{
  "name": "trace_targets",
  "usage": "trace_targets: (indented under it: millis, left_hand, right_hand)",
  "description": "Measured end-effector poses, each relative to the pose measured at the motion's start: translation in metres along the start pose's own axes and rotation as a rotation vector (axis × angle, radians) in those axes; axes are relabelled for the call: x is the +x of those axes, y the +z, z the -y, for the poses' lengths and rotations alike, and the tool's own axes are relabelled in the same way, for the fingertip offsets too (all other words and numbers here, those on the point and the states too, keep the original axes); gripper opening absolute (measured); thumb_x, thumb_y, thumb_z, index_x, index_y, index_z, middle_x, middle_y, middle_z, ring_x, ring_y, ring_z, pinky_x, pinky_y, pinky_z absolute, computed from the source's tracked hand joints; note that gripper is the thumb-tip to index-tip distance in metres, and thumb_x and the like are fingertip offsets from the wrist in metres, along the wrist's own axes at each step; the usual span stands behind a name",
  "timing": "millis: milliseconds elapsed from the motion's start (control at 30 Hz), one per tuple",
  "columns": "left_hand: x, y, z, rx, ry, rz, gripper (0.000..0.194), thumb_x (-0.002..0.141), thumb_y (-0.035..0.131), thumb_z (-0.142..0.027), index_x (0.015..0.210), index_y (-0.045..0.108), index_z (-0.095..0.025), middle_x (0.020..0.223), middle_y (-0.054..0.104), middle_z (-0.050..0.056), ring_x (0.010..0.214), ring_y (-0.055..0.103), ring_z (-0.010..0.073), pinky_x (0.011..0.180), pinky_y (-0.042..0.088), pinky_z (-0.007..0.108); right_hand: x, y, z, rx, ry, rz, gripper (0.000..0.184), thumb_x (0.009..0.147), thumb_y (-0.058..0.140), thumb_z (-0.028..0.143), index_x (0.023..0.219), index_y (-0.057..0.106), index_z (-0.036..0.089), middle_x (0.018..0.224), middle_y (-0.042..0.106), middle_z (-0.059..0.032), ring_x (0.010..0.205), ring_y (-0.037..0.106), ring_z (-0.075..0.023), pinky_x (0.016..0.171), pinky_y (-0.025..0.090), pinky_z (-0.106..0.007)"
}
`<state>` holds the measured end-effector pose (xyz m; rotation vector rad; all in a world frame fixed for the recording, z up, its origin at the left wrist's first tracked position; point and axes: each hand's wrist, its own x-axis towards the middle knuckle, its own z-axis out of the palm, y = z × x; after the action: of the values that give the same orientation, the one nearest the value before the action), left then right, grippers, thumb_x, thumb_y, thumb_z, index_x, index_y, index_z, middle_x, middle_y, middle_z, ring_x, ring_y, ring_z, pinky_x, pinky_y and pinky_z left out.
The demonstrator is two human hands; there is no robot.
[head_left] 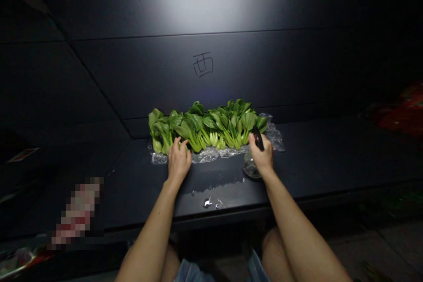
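Right hand [262, 157] is closed around a small black-handled tool [258, 137]. Left hand [179, 161], fingers loosely open, rests on the row of leafy green bok choy heads [205, 125]. All heads lie aligned on crinkled clear plastic film [274, 134] atop the dark wet bench [330, 158]; none set apart.

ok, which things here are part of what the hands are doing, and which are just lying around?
In use:
- left hand, touching the row of greens
- right hand, gripping a dark handle
- clear plastic sheet under the greens
- round clear thing under the right hand, unclear what

Lying about:
- water spill on the dark table
- red clutter, far right
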<state>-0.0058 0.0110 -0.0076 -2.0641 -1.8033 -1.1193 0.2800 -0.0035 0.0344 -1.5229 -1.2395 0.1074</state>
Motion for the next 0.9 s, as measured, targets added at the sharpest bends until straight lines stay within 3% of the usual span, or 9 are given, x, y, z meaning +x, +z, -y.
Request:
trace_targets:
  millis: [500,733,900]
  left_hand:
    - [0.0025,-0.0028,-0.0010,0.007,0.002,-0.010,0.039,0.088,0.045,-0.017,0.125,0.058,-0.012,0.141,0.046,0.021,0.138,0.042,0.0348,0.115,0.037,0.054]
    - [0.0005,-0.0023,-0.0003,0.016,-0.019,-0.001,0.040,0.087,0.046,-0.017,0.125,0.057,-0.013,0.143,0.045,0.021,0.138,0.041,0.0350,0.116,0.036,0.056]
    - [-0.0010,-0.0023,-0.0017,0.039,-0.007,0.012,0.040,0.088,0.045,-0.017,0.126,0.057,-0.012,0.143,0.044,0.021,0.139,0.040,0.0353,0.115,0.036,0.056]
  right_hand:
    - [0.0009,-0.0015,0.0024,0.013,0.018,0.075,0.036,0.085,0.047,0.051,0.075,0.064,0.021,0.074,0.069,-0.0106,0.074,0.064,-0.0263,0.068,0.043,-0.034]
    - [0.0006,0.0011,0.0027,0.083,-0.054,0.122,0.040,0.085,0.046,0.053,0.088,0.068,0.019,0.081,0.071,-0.0112,0.081,0.067,-0.0269,0.071,0.045,-0.034]
    - [0.0011,0.0020,0.0006,0.049,-0.033,0.081,0.039,0.086,0.045,0.053,0.079,0.065,0.020,0.073,0.069,-0.0100,0.073,0.065,-0.0254,0.066,0.043,-0.032]
